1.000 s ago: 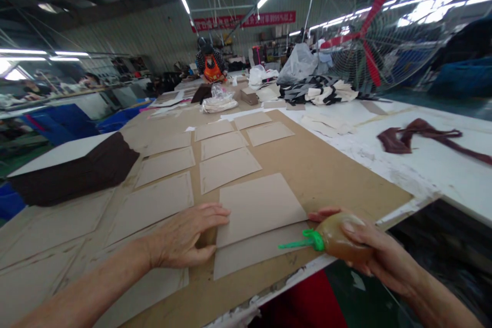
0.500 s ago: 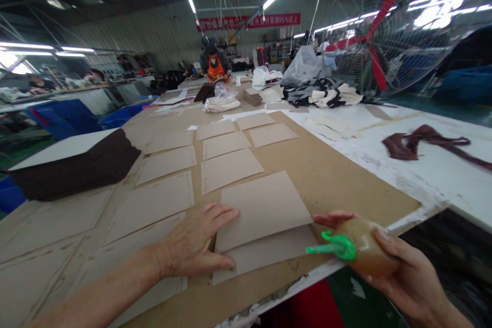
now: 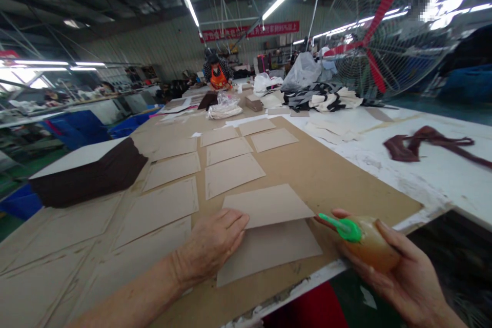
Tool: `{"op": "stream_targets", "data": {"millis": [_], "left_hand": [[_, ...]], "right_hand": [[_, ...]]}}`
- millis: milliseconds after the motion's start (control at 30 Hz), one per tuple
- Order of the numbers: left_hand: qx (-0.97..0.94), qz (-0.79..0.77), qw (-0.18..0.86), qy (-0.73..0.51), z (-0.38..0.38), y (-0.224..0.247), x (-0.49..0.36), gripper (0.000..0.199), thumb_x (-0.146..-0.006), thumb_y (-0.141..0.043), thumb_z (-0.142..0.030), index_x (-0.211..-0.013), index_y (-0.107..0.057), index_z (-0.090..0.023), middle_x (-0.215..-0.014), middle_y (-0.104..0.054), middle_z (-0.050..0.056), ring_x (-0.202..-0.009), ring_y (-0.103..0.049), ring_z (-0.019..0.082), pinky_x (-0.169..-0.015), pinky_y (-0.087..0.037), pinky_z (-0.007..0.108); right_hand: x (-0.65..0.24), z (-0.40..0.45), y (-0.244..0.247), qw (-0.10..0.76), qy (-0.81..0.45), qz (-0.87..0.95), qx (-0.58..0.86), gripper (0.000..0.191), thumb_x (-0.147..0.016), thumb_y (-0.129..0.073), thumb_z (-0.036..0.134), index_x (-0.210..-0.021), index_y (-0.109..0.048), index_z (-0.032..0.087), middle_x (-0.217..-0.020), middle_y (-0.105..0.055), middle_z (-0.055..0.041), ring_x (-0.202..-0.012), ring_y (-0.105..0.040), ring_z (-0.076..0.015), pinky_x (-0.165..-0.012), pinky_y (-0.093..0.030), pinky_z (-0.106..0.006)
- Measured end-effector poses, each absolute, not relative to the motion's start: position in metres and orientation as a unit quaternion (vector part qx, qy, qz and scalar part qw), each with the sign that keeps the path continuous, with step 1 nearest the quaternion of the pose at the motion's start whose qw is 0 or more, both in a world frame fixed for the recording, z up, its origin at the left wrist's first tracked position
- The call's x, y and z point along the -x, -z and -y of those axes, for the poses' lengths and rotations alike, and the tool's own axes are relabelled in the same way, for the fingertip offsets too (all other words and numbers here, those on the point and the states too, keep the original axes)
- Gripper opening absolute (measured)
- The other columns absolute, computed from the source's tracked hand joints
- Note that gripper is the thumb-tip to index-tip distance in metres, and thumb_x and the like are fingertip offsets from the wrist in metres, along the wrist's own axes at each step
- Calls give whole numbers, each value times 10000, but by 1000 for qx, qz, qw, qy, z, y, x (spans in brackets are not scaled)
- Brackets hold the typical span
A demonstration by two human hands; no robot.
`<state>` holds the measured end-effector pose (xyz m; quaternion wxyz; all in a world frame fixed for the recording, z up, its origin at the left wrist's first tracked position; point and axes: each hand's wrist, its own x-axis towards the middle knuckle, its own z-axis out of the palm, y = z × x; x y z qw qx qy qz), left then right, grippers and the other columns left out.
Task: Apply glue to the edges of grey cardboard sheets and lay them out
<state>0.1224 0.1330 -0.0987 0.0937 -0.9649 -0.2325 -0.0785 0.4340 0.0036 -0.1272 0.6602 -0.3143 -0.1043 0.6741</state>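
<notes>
Here's the left hand (image 3: 219,241), fingers bent and drawn close together, gripping the upper sheet (image 3: 269,205) by its near corner at eight o'clock; the thumb is out of sight, so it looks like a pinch, though I can't swear to it. That sheet slants across the lower sheet (image 3: 271,251), its near edge raised and most of the lower one showing at six o'clock.

Over at four o'clock, the right hand (image 3: 411,271) is part-curled, wrapped around a squeeze bottle (image 3: 374,246) of amber stuff, and the green nozzle (image 3: 348,228) points to ten o'clock, its tip just beside the upper sheet's right-hand corner. The bottle hangs right by the near edge of the counter (image 3: 346,179), and that edge runs off towards two o'clock, ragged and whitish.

Room to move? Plenty of bare brown surface from twelve round to three o'clock of the upper sheet. Left is tighter: laid-out sheets (image 3: 234,166) fill the stretch from eight round to twelve, narrow strips between their edges. Out at ten o'clock sits a dark stack (image 3: 90,174) with a pale top; at two, a maroon scrap (image 3: 407,146) on white. Far off near eleven, a person (image 3: 218,74) in orange leans over the counter.
</notes>
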Motion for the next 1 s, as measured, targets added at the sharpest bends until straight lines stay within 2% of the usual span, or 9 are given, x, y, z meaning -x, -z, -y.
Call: {"op": "stream_targets", "data": {"millis": [100, 233, 267, 400, 500, 600, 800, 1000], "left_hand": [[965, 212, 88, 129, -125, 84, -131, 250, -935, -384, -180, -1114, -555, -146, -994, -647, 96, -909, -601, 216, -807, -532, 372], [964, 236, -26, 118, -108, 65, -149, 241, -946, -383, -231, -1084, -577, -189, -1003, -634, 73, -934, -583, 202, -841, -505, 368], [961, 247, -62, 111, -105, 61, -153, 237, -945, -388, -243, -1074, -582, -200, -999, -629, 66, -932, -578, 197, -842, -499, 361], [942, 275, -169, 92, -99, 54, -163, 174, -901, -469, -261, -1018, -593, -225, -960, -608, 48, -915, -557, 194, -818, -476, 338], [930, 286, -212, 95, -101, 56, -166, 152, -865, -517, -251, -997, -587, -227, -962, -597, 42, -938, -550, 196, -821, -457, 328], [921, 303, -228, 93, -103, 58, -167, 135, -843, -538, -253, -969, -579, -227, -963, -591, 35, -935, -550, 194, -794, -451, 312], [919, 308, -224, 103, -105, 53, -167, 116, -875, -485, -258, -944, -575, -232, -927, -591, 22, -899, -555, 178, -770, -442, 296], [916, 305, -224, 134, -123, 43, -164, 228, -941, -401, -337, -991, -605, -248, -945, -602, 25, -886, -563, 165, -755, -450, 270]], "right_hand": [[-437, 2, 131, 663, -669, 89, 326, 401, -766, -691, 346, -1105, -701, 133, -1210, -611, -158, -827, -673, -239, -642, -590, -258], [-441, 12, 135, 668, -663, 109, 320, 388, -781, -660, 368, -1111, -701, 171, -1244, -593, -138, -852, -669, -240, -561, -573, -218], [-442, 16, 137, 670, -662, 122, 314, 386, -792, -642, 380, -1118, -697, 181, -1272, -574, -131, -891, -663, -247, -569, -572, -222], [-437, 28, 146, 658, -678, 184, 272, 446, -817, -594, 432, -1171, -662, 169, -1268, -569, -162, -1086, -584, -288, -804, -538, -306], [-425, 32, 150, 628, -712, 238, 204, 558, -818, -591, 432, -1305, -560, 162, -1264, -557, -191, -985, -618, -261, -782, -514, -309], [-413, 28, 152, 614, -726, 261, 169, 639, -803, -621, 411, -1384, -462, 198, -1302, -521, -184, -955, -616, -248, -774, -497, -320], [-405, 21, 150, 645, -688, 271, 193, 560, -810, -622, 386, -1331, -485, 233, -1264, -536, -154, -1002, -577, -277, -786, -474, -359], [-410, 18, 133, 640, -653, 331, 232, 910, -723, -716, 382, -1478, -209, 355, -1332, -466, -125, -860, -607, -256, -684, -477, -349]]}}
